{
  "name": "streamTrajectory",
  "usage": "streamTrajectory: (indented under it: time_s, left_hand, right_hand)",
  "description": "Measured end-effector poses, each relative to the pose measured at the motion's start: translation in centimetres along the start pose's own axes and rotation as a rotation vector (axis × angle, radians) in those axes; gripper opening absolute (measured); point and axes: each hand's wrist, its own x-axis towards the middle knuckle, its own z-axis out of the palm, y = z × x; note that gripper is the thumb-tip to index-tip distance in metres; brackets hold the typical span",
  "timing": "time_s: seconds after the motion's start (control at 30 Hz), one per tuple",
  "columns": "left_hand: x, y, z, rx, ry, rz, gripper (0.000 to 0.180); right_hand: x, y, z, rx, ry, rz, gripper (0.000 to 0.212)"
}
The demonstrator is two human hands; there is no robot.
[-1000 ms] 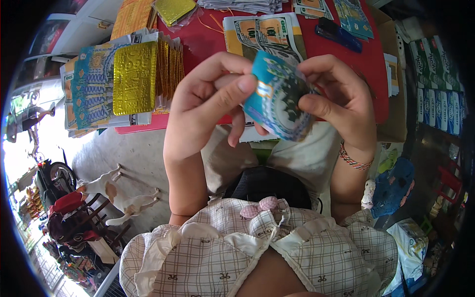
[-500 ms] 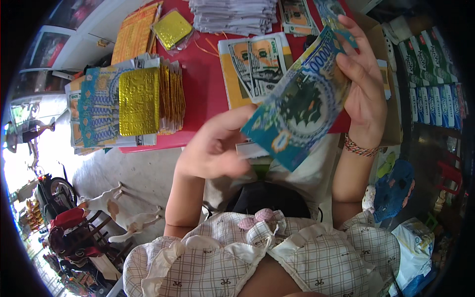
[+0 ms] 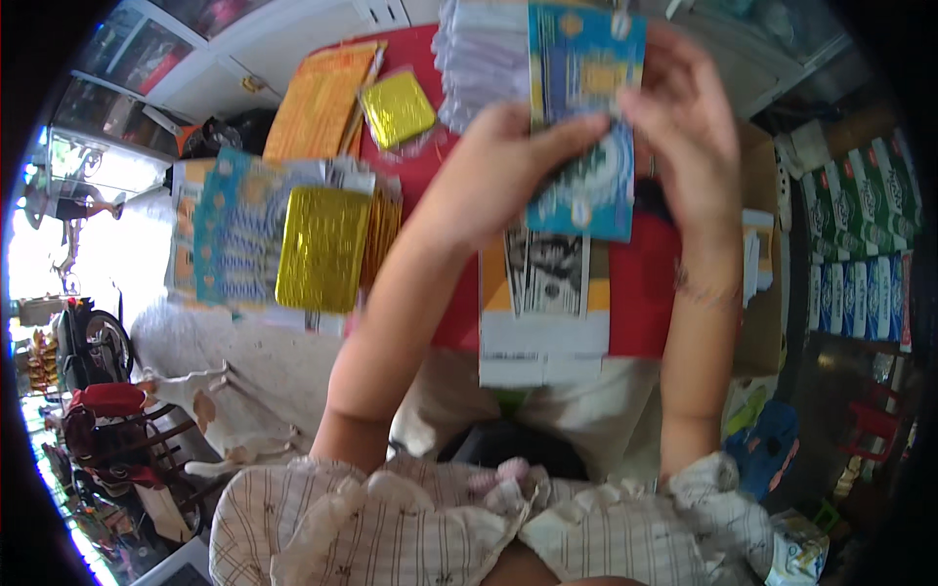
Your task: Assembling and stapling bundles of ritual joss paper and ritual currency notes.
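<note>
Both hands are now holding the blue paper note point(image 3: 584, 127) out flat over the far edge of the red tabletop point(image 3: 645, 283); half a second ago only the right hand point(image 3: 684, 137) was gripping it, tilted, while the left hand point(image 3: 493, 176) was hanging loose below; the left hand has come up and is pinching the note's left edge, the right pinching its right edge; so the note is being straightened, I judge; beneath it a sheet of grey banknote prints point(image 3: 547, 283) is lying at the near edge; a gold foil stack point(image 3: 322, 249) is sitting toward the left edge.
</note>
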Motion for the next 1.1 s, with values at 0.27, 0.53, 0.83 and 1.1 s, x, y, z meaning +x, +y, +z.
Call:
streamTrajectory:
  time_s: [0.27,0.53,0.83,1.1]
  left_hand:
    - [0.3,-2.4,-0.9,-0.147,0.04,-0.028,0.026]
    - [0.4,-2.3,-1.2,-0.064,0.064,0.018,0.024]
    - [0.6,-2.3,-1.6,-0.146,0.086,0.051,0.028]
    - [0.4,-3.0,-2.5,-0.19,0.074,0.104,0.024]
  right_hand:
    - [-1.4,1.8,0.5,-0.104,0.068,0.038,0.039]
    - [-1.5,1.2,-0.7,-0.415,-0.082,0.1,0.021]
    - [-0.8,-0.1,-2.4,0.126,0.065,0.189,0.031]
    - [-1.7,1.8,-0.2,0.03,-0.093,0.113,0.038]
